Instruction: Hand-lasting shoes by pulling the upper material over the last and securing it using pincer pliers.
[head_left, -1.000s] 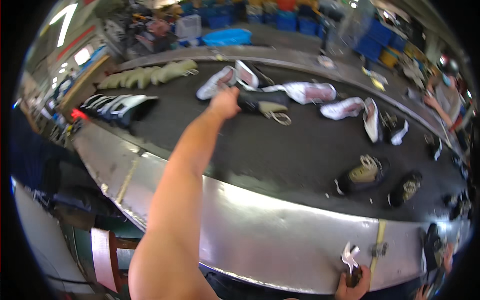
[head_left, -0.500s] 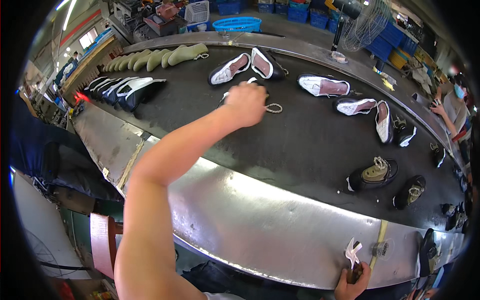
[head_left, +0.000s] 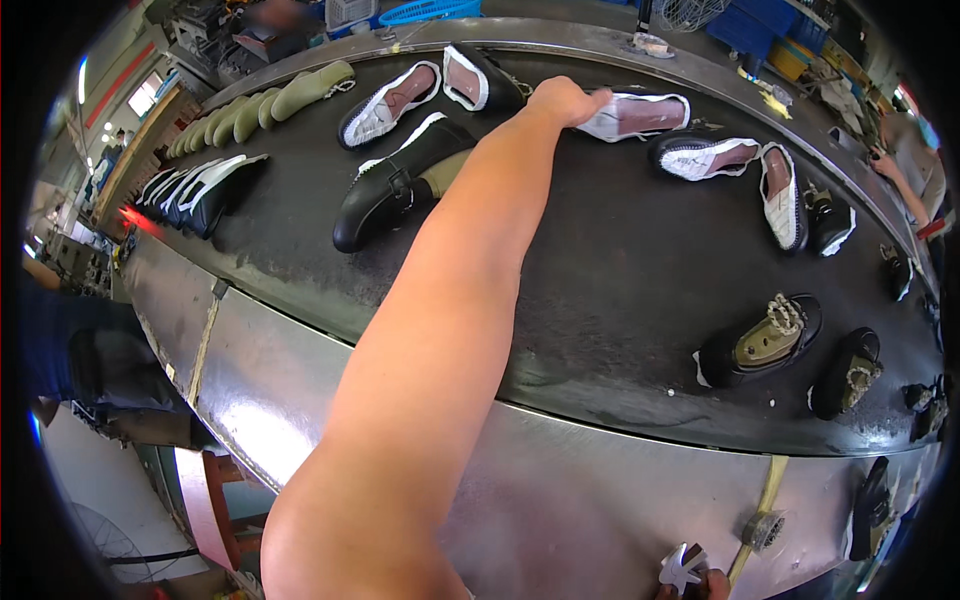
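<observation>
My left hand [head_left: 567, 102] reaches across the dark work surface [head_left: 590, 290] to a white-lined shoe upper [head_left: 640, 116]. Its thumb lies at the upper's toe end; the other fingers are hidden. Under my forearm, a black strapped shoe [head_left: 385, 190] lies tilted, with part of an olive shoe last [head_left: 447, 174] showing; the forearm covers the rest. Low at the front edge, my right hand [head_left: 712, 586] is closed around a shiny metal tool [head_left: 683, 568] with a forked, pincer-like head. Most of that hand is out of the picture.
Several olive lasts [head_left: 306, 90] and black-and-white uppers [head_left: 215, 190] line the left. More uppers [head_left: 785, 200] and lasted shoes [head_left: 765, 338] lie right. A tape roll [head_left: 763, 530] sits on the metal ledge [head_left: 560, 470]. Another person [head_left: 905, 165] stands at the far right.
My left hand has left the lasted black shoe and moved right to the white-lined upper. The view has shifted forward. My right hand with the tool now sits lower in the picture.
</observation>
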